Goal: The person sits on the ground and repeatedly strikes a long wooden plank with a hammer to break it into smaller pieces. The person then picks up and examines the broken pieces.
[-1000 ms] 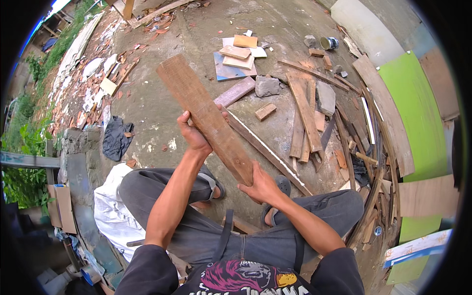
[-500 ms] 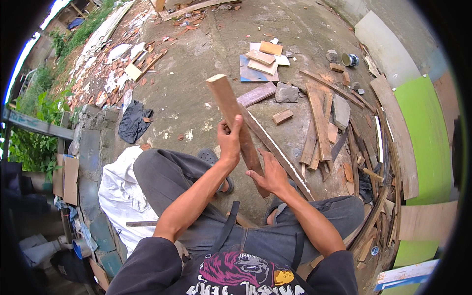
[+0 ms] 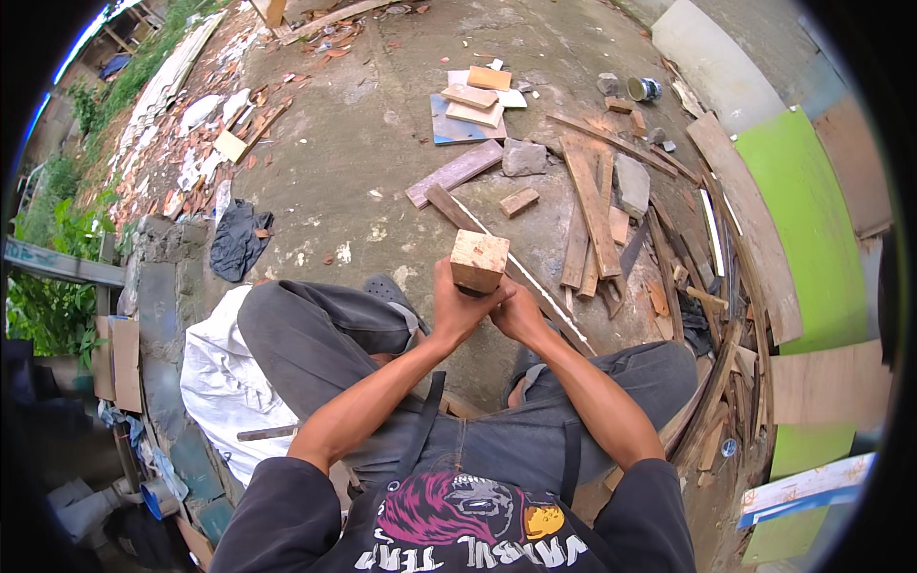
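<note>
Both my hands grip a wooden block (image 3: 479, 254) between my knees. Its square end points up at me, and the rest of its length is hidden below that end. My left hand (image 3: 457, 310) is closed round the left side of the wood. On the other side my right hand (image 3: 522, 313) is closed against it, the two hands meeting just below the end face. Right behind them a long dark board (image 3: 559, 318) with a white strip along its edge lies slanting toward my right knee.
Ahead are a purplish plank (image 3: 455, 173), a grey stone (image 3: 524, 158), a short wood offcut (image 3: 519, 201) and stacked small boards (image 3: 475, 103). Planks (image 3: 590, 205) lie at the right, near a tin can (image 3: 644, 89). A white cloth (image 3: 224, 382) and black plastic (image 3: 241, 241) are at my left.
The wood has tipped from lying lengthwise to showing its end face up at me. My hands have come together around it. The view has shifted slightly.
</note>
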`<state>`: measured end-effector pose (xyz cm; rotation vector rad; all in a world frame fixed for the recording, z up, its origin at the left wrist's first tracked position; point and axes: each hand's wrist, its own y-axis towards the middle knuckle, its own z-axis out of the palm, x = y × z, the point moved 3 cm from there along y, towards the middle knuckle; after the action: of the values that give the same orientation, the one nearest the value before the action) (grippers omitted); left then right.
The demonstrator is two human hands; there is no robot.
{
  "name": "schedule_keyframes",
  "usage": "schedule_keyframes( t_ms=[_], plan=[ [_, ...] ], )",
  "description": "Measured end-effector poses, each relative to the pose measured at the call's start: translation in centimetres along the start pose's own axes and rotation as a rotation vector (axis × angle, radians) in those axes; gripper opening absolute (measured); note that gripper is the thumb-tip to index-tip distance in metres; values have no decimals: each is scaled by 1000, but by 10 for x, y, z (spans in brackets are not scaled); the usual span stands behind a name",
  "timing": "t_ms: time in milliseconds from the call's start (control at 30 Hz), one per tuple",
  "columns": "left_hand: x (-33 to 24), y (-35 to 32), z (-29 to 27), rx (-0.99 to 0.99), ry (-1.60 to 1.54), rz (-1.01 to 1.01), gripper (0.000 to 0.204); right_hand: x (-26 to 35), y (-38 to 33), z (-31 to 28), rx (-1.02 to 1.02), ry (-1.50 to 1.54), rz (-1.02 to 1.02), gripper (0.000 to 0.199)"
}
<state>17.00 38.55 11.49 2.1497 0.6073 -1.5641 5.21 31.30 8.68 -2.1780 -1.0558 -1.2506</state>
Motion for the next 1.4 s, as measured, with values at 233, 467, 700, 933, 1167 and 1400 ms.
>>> schedule_keyframes(
  t_ms=[233, 467, 700, 933, 1167, 1400],
  plan=[
    [-41, 1, -10, 61, -6, 333, 73, -32, -2, 6, -12, 74, 124, 46],
    [-56, -4, -15, 102, -406, 108, 42, -25, -2, 15, -57, 106, 24, 47],
    [-67, -5, -32, 8, -349, 71, 27, 6, 1, 7, -17, 3, 44, 51],
    [-63, -2, -43, -105, -232, 103, 22, 41, 0, -10, -43, -84, -9, 57],
    [-61, 3, -49, -151, -157, 116, 20, 57, -7, -24, -82, -130, -80, 60],
    [-57, 6, -50, -169, -242, 71, 21, 50, -8, -14, -18, -142, -21, 59]
  ],
)
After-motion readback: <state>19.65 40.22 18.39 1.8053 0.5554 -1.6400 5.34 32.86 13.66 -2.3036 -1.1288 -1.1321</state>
